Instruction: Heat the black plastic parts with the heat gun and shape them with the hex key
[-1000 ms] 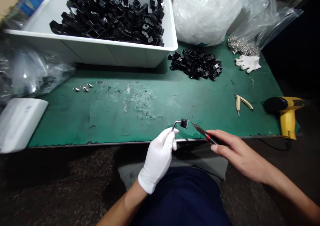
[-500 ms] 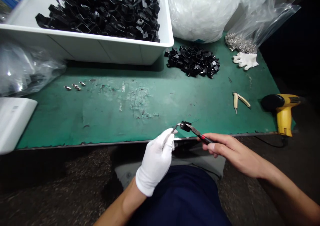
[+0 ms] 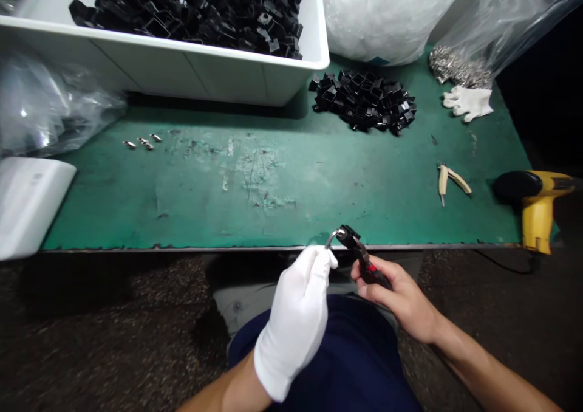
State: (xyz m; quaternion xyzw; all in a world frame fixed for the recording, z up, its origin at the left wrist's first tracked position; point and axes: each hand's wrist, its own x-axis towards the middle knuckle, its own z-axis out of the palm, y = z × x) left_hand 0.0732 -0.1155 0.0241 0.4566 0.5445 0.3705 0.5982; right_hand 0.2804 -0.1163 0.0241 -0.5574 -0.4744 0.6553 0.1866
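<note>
Fingers of the left hand are pinching a bent rod; those of the right hand are grasping pliers. Between rod and pliers, near the worktop's front edge, the black part is probably handling light and stiff, best held by its sides.

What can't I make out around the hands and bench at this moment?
All in the head view:
- Bent rod: lower end hidden by the gloved left hand.
- Dark tool: handle partly covered by the right hand; its tip's contact with the black piece is too small and dark.
- White bin: far side cut off by the top edge.
</note>
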